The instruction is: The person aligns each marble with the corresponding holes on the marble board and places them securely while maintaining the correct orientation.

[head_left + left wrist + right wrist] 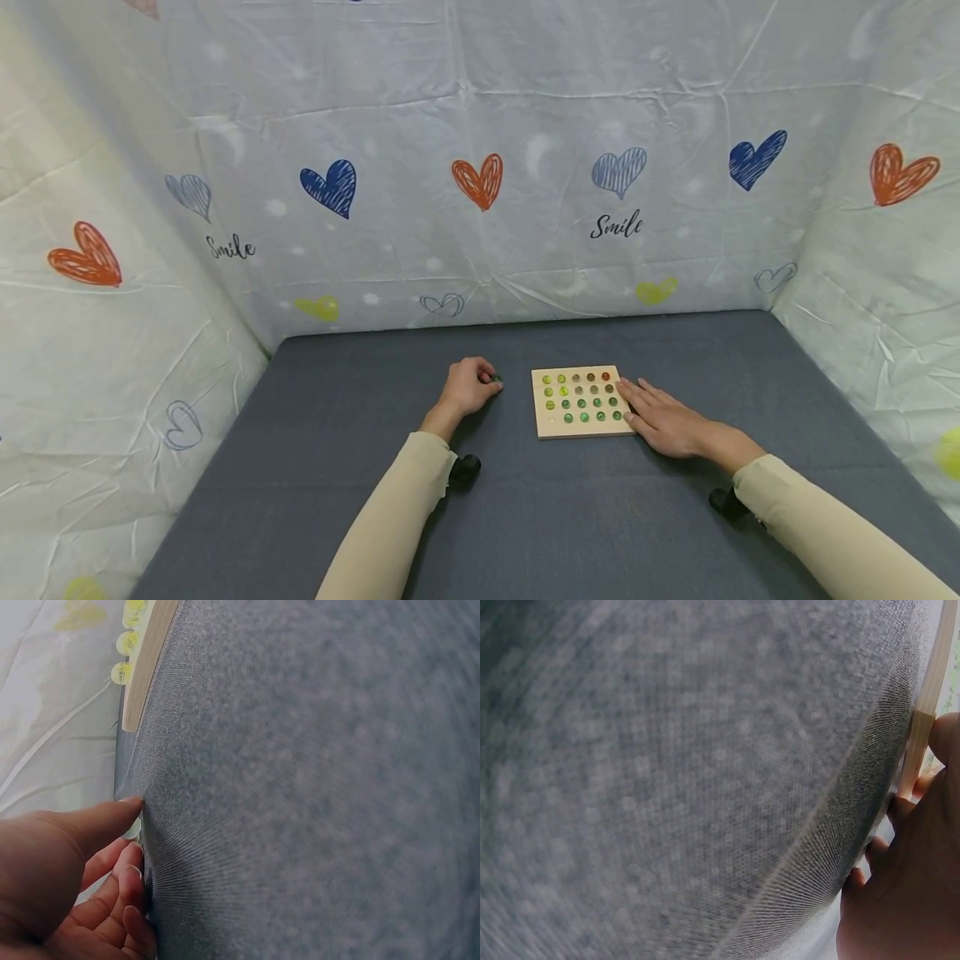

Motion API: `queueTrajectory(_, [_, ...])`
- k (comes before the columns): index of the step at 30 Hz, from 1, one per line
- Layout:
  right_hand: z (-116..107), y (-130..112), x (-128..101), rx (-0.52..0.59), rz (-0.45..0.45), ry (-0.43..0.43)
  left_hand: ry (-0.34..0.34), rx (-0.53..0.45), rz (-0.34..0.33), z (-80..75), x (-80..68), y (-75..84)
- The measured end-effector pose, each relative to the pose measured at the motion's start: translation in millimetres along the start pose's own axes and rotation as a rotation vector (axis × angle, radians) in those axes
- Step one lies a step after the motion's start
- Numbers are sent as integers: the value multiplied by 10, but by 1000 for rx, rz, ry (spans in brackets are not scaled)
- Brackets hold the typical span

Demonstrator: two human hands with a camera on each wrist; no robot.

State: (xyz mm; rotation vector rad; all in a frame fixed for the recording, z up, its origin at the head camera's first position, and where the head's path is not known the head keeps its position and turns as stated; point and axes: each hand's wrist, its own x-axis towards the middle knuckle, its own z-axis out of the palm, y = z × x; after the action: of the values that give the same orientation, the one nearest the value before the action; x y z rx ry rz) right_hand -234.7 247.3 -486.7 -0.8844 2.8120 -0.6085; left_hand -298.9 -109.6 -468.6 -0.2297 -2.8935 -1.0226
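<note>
A pale wooden board [552, 431] lies on the table, right of centre, with rows of glass marbles set in it. Yellow marbles [548, 392] fill its left side, green marbles [584, 417] the front rows, and brownish ones with a red marble [605, 377] the back right. My left hand [463, 388], just left of the board, pinches a green marble [497, 378] between thumb and fingertips; in the left wrist view the marble [133, 829] is mostly hidden by the fingers. My right hand [667, 423] rests flat with extended fingers at the board's right edge, touching it.
Dark grey cloth covers the table [570, 517]. A white curtain [525, 250] printed with hearts encloses the back and both sides. Black wrist devices sit on the left cuff [465, 472] and the right cuff [727, 503].
</note>
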Motion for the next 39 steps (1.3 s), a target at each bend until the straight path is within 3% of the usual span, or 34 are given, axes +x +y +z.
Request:
queueTrajectory(7, [-52,-95,1,-9,27,-25,-9,-1,-29,15,4,-13])
queueTrajectory(23, [53,35,50,-16,59,-19,-12,-38,-27,-3,-18,-36])
queueTrajectory(39, [-64,-111,-8,-12,60,-35,-42,-58,85,-73,-124,36])
